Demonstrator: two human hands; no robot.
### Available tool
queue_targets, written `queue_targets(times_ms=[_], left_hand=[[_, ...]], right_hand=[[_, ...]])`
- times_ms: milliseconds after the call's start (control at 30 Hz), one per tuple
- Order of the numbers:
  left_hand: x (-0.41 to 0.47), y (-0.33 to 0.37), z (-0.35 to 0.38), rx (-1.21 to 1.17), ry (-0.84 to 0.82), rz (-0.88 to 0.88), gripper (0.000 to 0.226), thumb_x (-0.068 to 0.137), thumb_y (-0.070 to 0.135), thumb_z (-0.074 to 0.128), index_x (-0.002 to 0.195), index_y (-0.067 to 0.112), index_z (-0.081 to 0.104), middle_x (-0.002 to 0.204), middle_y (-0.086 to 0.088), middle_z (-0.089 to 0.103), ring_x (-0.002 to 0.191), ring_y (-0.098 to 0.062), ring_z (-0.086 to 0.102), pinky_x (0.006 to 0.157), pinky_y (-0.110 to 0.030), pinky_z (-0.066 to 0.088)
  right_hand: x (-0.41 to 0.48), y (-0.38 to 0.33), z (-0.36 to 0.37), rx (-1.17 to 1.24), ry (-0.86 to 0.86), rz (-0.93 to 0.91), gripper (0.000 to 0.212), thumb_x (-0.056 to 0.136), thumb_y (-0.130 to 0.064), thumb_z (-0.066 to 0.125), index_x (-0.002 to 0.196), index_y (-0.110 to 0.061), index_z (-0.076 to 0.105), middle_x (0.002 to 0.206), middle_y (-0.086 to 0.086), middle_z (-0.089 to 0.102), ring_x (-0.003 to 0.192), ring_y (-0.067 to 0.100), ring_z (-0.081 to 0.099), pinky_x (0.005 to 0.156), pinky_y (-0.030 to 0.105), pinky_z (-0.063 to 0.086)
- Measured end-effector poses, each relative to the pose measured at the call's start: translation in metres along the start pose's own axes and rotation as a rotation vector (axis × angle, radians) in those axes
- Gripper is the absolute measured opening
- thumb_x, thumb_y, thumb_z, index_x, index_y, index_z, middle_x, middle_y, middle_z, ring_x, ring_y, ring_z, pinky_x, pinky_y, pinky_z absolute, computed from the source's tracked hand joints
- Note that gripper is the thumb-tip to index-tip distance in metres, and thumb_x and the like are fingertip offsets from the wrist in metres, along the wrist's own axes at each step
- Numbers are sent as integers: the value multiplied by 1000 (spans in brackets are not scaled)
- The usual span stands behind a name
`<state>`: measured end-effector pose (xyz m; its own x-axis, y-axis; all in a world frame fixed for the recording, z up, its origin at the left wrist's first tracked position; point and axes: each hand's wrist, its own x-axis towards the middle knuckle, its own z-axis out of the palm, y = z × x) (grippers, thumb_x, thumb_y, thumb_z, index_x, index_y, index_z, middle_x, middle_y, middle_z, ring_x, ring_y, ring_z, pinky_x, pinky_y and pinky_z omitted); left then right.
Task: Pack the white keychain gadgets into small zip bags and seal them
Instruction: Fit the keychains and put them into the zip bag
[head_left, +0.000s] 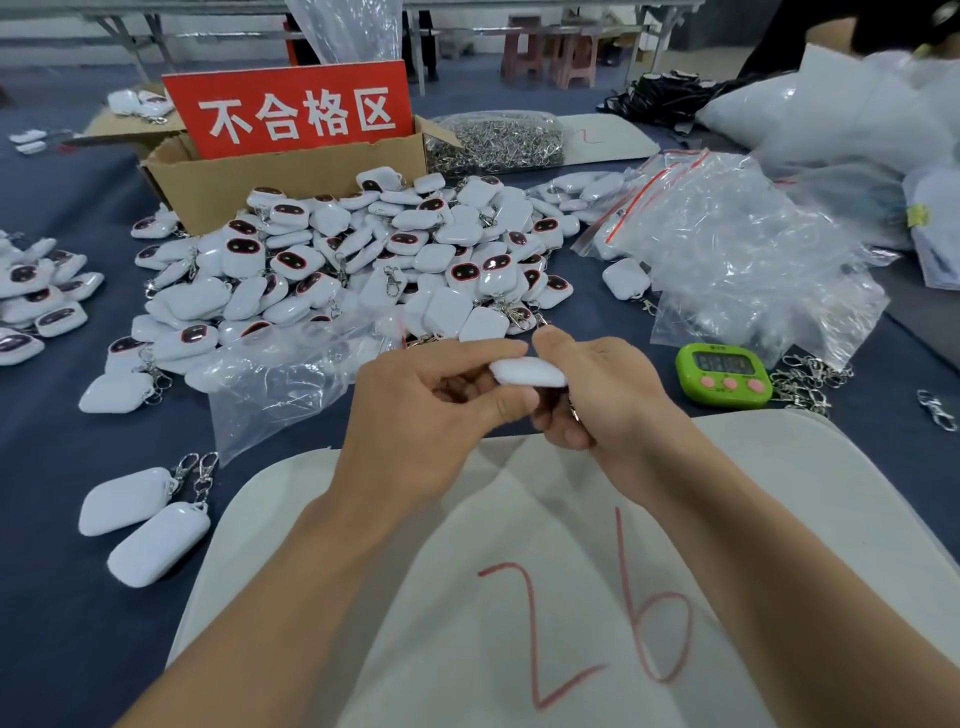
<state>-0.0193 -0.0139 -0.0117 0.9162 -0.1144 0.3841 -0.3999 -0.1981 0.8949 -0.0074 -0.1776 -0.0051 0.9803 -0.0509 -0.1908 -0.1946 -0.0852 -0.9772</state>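
My left hand (436, 410) and my right hand (602, 389) meet just above the white cloth, and together they hold one white keychain gadget (527, 371) edge-on between their fingertips. A big pile of white gadgets (363, 260) with dark faces and metal clasps lies just beyond my hands. A clear zip bag (280, 379) lies flat on the blue table left of my left hand. A heap of small zip bags with red seals (727, 249) sits to the right.
A cardboard box (270, 176) with a red sign stands behind the pile. A green timer (724, 373) and loose metal clasps (805, 376) lie at the right. Two gadgets (145, 519) lie at the near left. A bag of metal rings (498, 140) is at the back.
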Motion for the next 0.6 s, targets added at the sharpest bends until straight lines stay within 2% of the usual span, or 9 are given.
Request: queue_targets(times_ms=[67, 167, 233, 300, 400, 467, 500, 567, 600], left_hand=[[-3, 1, 3, 6, 14, 73, 18, 84, 35, 81, 94, 49, 78, 63, 10, 64, 54, -9, 49, 53, -23, 44], [-6, 2, 2, 34, 46, 74, 7, 86, 49, 75, 89, 54, 77, 57, 5, 58, 49, -13, 46, 45, -21, 39], [-4, -1, 2, 61, 102, 51, 14, 84, 41, 80, 92, 52, 78, 57, 3, 58, 50, -8, 45, 47, -21, 39], [-4, -2, 4, 130, 186, 26, 25, 79, 26, 85, 95, 45, 79, 58, 10, 57, 51, -3, 45, 52, -17, 39], [-2, 4, -1, 367, 236, 123, 53, 75, 25, 84, 123, 41, 70, 85, 17, 62, 74, -5, 57, 71, -12, 44], [6, 5, -21, 652, 244, 275, 74, 73, 28, 82, 142, 36, 56, 115, 16, 62, 106, -11, 57, 98, -9, 37], [11, 4, -34, 775, 222, 292, 84, 70, 28, 84, 147, 34, 51, 133, 10, 58, 123, -16, 51, 110, -14, 30], [18, 1, -62, 950, 99, 144, 107, 61, 35, 92, 154, 37, 38, 158, 8, 40, 147, -17, 32, 123, -33, 23], [20, -1, -72, 982, 31, 22, 116, 58, 40, 93, 156, 40, 31, 162, 9, 34, 150, -15, 26, 124, -39, 22]], right_hand=[[-2, -2, 0, -46, 20, -40, 55, 105, -36, 51, 63, -6, 69, 54, 11, 63, 36, 19, 42, 41, 22, 35], [-2, -4, -1, 47, -24, -93, 49, 105, -36, 53, 81, 2, 73, 61, 9, 65, 45, 21, 48, 48, 28, 41], [-3, -6, -2, 104, -108, -133, 44, 100, -37, 60, 87, 3, 74, 71, 16, 67, 54, 25, 52, 56, 33, 44], [-5, -6, -2, 86, -172, -194, 42, 92, -36, 64, 91, 5, 73, 82, 26, 68, 61, 27, 54, 63, 36, 46], [-3, -6, -1, 156, -68, -157, 44, 99, -34, 64, 78, 3, 73, 72, 21, 69, 53, 23, 54, 55, 29, 47], [-1, -6, -3, 162, 45, -90, 46, 102, -34, 61, 66, -7, 69, 63, 16, 67, 45, 22, 46, 47, 27, 40], [-1, -7, -4, 147, 90, -67, 49, 102, -37, 62, 60, -12, 64, 57, 13, 63, 43, 21, 40, 44, 26, 34], [0, -7, -6, 128, 157, -43, 58, 99, -42, 66, 51, -21, 40, 47, 8, 44, 41, 18, 27, 44, 28, 20], [-1, -7, -7, 123, 171, -36, 61, 97, -44, 68, 55, -23, 30, 48, 6, 33, 43, 18, 22, 48, 30, 15]])
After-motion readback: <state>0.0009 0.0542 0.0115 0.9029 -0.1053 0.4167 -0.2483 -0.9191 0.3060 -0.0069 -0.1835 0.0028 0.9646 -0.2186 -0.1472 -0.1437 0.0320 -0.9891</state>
